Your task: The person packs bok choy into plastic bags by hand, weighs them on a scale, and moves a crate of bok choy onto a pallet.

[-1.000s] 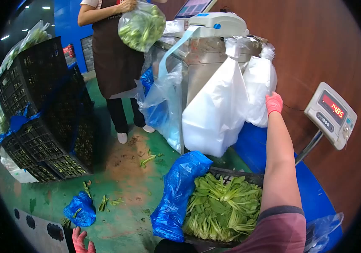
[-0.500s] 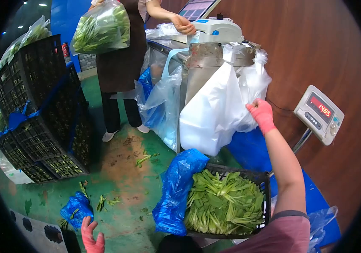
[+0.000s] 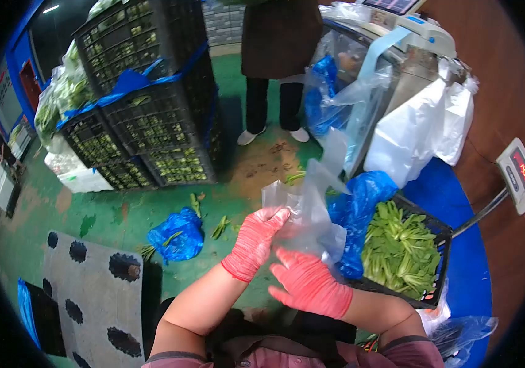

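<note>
A clear plastic bag (image 3: pixel 311 211) is pinched at its edge in my left hand (image 3: pixel 256 241), which wears a red glove. Just right of it, my right hand (image 3: pixel 312 283), gloved too, has its fingers spread under the bag's lower part. To the right, a black crate (image 3: pixel 444 248) holds leafy greens (image 3: pixel 400 248), with a blue plastic bag (image 3: pixel 360 224) draped over its left side. White plastic bags (image 3: pixel 413 129) hang from the metal stand behind the crate. A scale display (image 3: pixel 519 175) stands at the far right.
Stacked black crates (image 3: pixel 152 122) of greens stand at the upper left. A person in a brown apron (image 3: pixel 281 43) stands behind. A blue bag (image 3: pixel 176 236) and loose leaves lie on the green floor. A grey pallet with holes (image 3: pixel 93 288) is at the lower left.
My right hand has left the hanging white bags and come to the middle beside my left hand. A clear bag is now in my left hand. The view has turned left and down.
</note>
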Demonstrator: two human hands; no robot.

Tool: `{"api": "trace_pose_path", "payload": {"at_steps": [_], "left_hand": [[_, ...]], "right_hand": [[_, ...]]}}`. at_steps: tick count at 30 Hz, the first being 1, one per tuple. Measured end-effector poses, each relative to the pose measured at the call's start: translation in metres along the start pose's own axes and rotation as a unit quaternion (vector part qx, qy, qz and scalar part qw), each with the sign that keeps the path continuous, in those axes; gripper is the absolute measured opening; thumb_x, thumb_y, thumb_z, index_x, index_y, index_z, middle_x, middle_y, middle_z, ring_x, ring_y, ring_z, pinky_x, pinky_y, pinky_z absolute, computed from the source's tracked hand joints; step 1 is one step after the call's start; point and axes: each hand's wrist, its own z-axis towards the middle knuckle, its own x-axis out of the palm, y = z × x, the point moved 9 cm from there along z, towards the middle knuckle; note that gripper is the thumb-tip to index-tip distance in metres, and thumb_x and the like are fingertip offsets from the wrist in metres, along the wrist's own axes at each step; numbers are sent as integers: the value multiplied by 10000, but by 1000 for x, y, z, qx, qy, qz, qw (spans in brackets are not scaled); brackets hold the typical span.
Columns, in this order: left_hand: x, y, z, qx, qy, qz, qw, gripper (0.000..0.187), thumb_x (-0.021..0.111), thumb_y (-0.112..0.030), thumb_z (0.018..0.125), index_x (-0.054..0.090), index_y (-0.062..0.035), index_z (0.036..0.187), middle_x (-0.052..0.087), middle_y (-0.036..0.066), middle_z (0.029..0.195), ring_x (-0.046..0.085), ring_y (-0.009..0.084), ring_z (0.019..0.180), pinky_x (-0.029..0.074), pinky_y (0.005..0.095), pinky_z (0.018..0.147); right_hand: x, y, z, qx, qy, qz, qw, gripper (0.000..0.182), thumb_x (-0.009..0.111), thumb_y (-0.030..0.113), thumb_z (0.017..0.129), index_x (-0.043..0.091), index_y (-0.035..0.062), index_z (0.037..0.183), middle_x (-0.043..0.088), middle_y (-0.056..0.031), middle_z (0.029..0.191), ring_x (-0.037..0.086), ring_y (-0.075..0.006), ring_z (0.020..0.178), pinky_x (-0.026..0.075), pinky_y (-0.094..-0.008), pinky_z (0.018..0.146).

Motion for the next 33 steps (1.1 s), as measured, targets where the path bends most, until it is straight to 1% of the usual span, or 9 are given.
{"api": "trace_pose_path", "payload": {"at_steps": [2, 8, 12, 14, 17, 24, 28, 30, 33], "left_hand": [[-38, -12, -22, 27, -64, 62, 996, 213, 655, -183, 874, 645, -8, 995, 658, 33, 854, 600, 115, 773, 493, 275, 737], [-96, -35, -81, 100, -119, 245, 957, 216, 726, -145, 777, 647, -21, 934, 659, 29, 858, 595, 121, 748, 490, 290, 686], [-116, -61, -121, 224, -218, 490, 814, 234, 741, -188, 742, 596, -33, 841, 598, 92, 729, 583, 170, 688, 477, 325, 653], [-128, -49, -128, 242, -195, 384, 870, 235, 724, -197, 765, 553, -40, 799, 568, 47, 692, 547, 148, 644, 463, 315, 610], [-156, -9, -114, 122, -129, 118, 977, 217, 702, -140, 766, 526, -48, 854, 560, 12, 759, 486, 83, 644, 429, 247, 575], [-178, 4, -105, 177, -137, 108, 969, 253, 727, -87, 729, 507, -54, 848, 535, 13, 737, 469, 94, 633, 421, 231, 586], [-146, -41, -126, 367, -205, 454, 786, 319, 759, -130, 694, 546, -28, 907, 557, 61, 751, 555, 230, 681, 465, 343, 635], [-133, -64, -144, 444, -283, 533, 663, 334, 758, -220, 728, 602, -35, 958, 576, 91, 752, 574, 302, 666, 480, 400, 639], [-164, -16, -110, 202, -133, 517, 821, 320, 682, -323, 823, 614, -50, 976, 594, 111, 809, 580, 281, 666, 489, 394, 635]], "right_hand": [[-3, 26, 3, -30, 34, 132, 990, 406, 586, 371, 847, 609, 41, 1083, 607, -149, 1115, 594, -318, 987, 478, -418, 845], [-32, 7, 83, 69, -153, 73, 983, 441, 742, 347, 733, 629, 64, 1052, 646, -136, 967, 630, -298, 840, 513, -376, 746], [68, -1, 97, 117, 20, 346, 931, 316, 728, 306, 767, 646, 41, 918, 673, -139, 829, 644, -206, 743, 507, -329, 700], [80, 12, 97, 108, 55, 386, 915, 268, 695, 252, 819, 617, 26, 940, 657, -106, 788, 614, -148, 729, 494, -313, 694], [73, 12, 94, 63, -5, 243, 968, 222, 625, 250, 852, 630, 66, 975, 655, -123, 860, 629, -288, 800, 492, -382, 719], [95, 14, 61, 119, 89, 154, 977, 313, 615, 332, 849, 642, 74, 1024, 640, -129, 921, 604, -333, 852, 486, -407, 759], [108, 8, 47, 76, -68, 211, 972, 324, 653, 326, 844, 625, 39, 991, 654, -95, 920, 624, -254, 844, 493, -363, 757], [153, -12, 37, 235, 22, 443, 865, 290, 690, 288, 837, 615, 36, 961, 660, -52, 908, 616, -165, 838, 494, -316, 760], [167, -17, 27, 325, 20, 527, 785, 146, 702, 167, 842, 615, 51, 850, 638, 10, 862, 578, -68, 787, 479, -254, 725]]}}
